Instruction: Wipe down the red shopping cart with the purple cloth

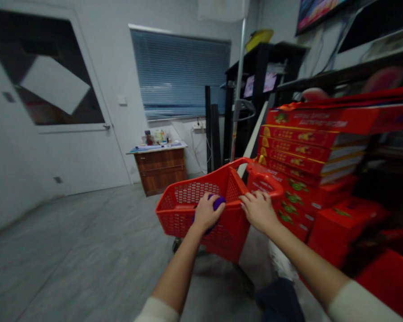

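A red plastic shopping cart with perforated basket walls stands in front of me. At its near rim, my left hand is closed around a purple cloth, pressed against the basket's side; part of the cloth shows below the hand too. My right hand is closed over the rim beside the cart's handle, its fingers curled over the edge. The inside of the basket is mostly hidden by the near wall and my left hand.
Stacked red cartons rise close on the right. A metal pole stands behind the cart, with a black shelf past it. A wooden cabinet holding small items sits under the blinds. A white door is at left.
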{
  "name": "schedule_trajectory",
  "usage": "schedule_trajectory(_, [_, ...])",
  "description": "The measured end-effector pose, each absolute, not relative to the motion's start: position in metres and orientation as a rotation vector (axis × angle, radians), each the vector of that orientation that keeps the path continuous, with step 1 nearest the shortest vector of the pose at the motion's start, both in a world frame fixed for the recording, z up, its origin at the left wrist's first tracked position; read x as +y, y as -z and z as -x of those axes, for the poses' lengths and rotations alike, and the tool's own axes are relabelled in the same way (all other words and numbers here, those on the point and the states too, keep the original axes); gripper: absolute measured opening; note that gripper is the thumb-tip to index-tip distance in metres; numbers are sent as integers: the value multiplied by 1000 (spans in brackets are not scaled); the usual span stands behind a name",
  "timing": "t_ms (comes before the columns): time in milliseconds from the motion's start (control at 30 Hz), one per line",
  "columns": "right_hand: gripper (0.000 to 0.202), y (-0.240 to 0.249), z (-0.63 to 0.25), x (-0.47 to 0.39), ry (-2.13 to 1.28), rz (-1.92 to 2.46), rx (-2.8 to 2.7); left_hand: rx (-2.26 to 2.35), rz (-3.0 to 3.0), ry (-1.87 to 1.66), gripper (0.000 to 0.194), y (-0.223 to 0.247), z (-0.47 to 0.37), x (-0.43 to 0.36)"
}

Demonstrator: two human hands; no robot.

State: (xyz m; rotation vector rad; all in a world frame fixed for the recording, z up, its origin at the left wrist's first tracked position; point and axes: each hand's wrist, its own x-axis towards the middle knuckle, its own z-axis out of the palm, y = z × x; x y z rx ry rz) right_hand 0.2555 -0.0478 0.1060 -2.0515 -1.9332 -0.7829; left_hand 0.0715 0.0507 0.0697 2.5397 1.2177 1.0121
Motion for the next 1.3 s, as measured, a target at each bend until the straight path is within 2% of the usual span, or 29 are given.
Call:
schedule_trajectory(233, [40,-131,-304,-63,833,1980,-1869,1240,-2663,-903,28,-64,-47,68])
schedule_trajectory(333, [40,-133,-320,-64,722,2026,-1877,1234,-2628,-970,29,-62,-39,69])
schedule_trajectory(567, [40,-127,-303,-67,552,1954,-1909,1016,-2644,-1090,33,-90,-106,25])
schedule_trajectory(700, [43,-132,-311,-69,383,1806,-1939,1189,-2664,-889,28,-96,-96,41])
schedule_trajectory(833, [48,-130,-332,-59,450,1808,-1741,1351,-2644,-741,26,-89,-57,69])
schedule_trajectory(933, [49,-120,-336,-48,414,1791,-1799,1271,-2662,-808,28,-90,-53,64])
schedule_trajectory(1133, [52,-113,-317,-48,336,1842,-1813,1023,-2713,-1007,28,-114,-96,19])
schedule_trajectory(1300, [49,-119,-319,-43,270,1912,-1643,1244,-2682,-760,24,-121,-77,41])
